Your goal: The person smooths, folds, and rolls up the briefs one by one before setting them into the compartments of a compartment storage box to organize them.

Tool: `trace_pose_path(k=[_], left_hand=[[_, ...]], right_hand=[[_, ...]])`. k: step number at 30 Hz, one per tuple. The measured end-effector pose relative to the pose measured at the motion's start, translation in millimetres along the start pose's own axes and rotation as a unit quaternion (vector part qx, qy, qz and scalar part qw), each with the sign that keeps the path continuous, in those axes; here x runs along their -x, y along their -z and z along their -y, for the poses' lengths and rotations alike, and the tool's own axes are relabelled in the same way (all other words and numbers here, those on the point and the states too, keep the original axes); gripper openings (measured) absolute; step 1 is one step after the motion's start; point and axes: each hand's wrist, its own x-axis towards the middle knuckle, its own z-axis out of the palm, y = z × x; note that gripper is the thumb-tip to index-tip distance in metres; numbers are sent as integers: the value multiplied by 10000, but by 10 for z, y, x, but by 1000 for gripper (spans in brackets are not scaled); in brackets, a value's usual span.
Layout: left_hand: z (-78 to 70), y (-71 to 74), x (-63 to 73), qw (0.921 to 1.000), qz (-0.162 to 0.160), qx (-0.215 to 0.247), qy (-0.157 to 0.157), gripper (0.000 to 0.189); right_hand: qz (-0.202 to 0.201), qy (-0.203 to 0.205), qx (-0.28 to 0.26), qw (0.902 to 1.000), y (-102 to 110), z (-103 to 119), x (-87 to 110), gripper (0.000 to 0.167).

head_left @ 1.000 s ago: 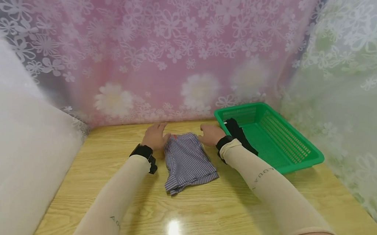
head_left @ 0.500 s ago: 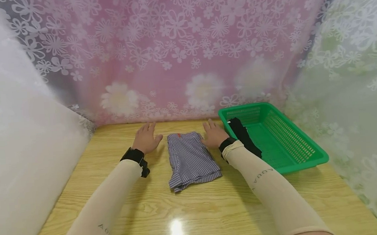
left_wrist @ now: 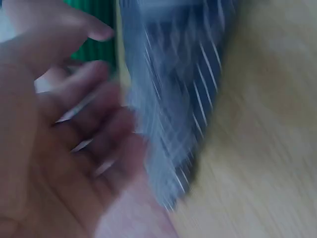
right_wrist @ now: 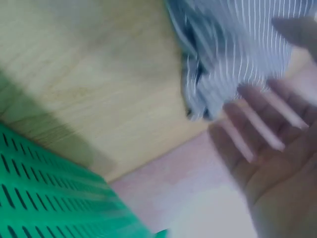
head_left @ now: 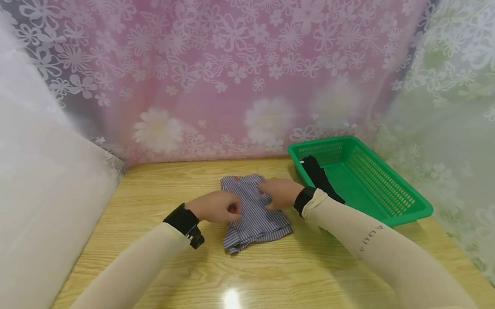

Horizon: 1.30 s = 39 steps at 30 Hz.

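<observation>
A folded blue-grey garment with white stripes, which looks like a pair of shorts (head_left: 254, 222), lies flat on the wooden table, a small red label at its far edge. My left hand (head_left: 217, 207) hangs over its left side; the left wrist view, though blurred, shows loosely bent fingers (left_wrist: 106, 134) with nothing in them. Over the garment's right side is my right hand (head_left: 282, 192). Its fingers (right_wrist: 262, 111) are spread and nearly straight in the right wrist view, and hold nothing. Whether either hand touches the cloth I cannot tell.
To the right stands a green plastic basket (head_left: 392, 220) with slotted walls. A black folded cloth (head_left: 319, 175) lies along its left side. Behind the table (head_left: 166, 180) hangs a pink floral curtain (head_left: 226, 103), with pale sheets at both sides.
Both hands were at the garment's far corners; the left moved away leftward, then both came nearer me and inward over the garment. The garment and basket lie as before.
</observation>
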Motion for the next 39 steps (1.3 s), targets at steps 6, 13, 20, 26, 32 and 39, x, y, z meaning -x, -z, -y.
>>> trace_pose_path(k=[6, 13, 20, 26, 32, 39], left_hand=[[-322, -176, 52, 9905, 874, -888, 574, 58], [-432, -329, 107, 9660, 768, -2170, 1180, 83], [-522, -393, 87, 9581, 611, -2529, 1194, 77], [-570, -469, 139, 9567, 16, -2810, 761, 52], [-493, -372, 150, 9842, 337, -1573, 744, 20], [-208, -163, 158, 9953, 893, 282, 248, 36]], right_hand=[[562, 1128, 268, 9917, -88, 246, 158, 51], [1031, 671, 461, 9913, -108, 424, 267, 76], [614, 778, 593, 9933, -185, 481, 287, 48], [118, 932, 1257, 9876, -176, 580, 332, 22], [464, 871, 497, 9939, -165, 543, 346, 12], [1267, 1001, -1357, 9775, 57, 377, 400, 22]])
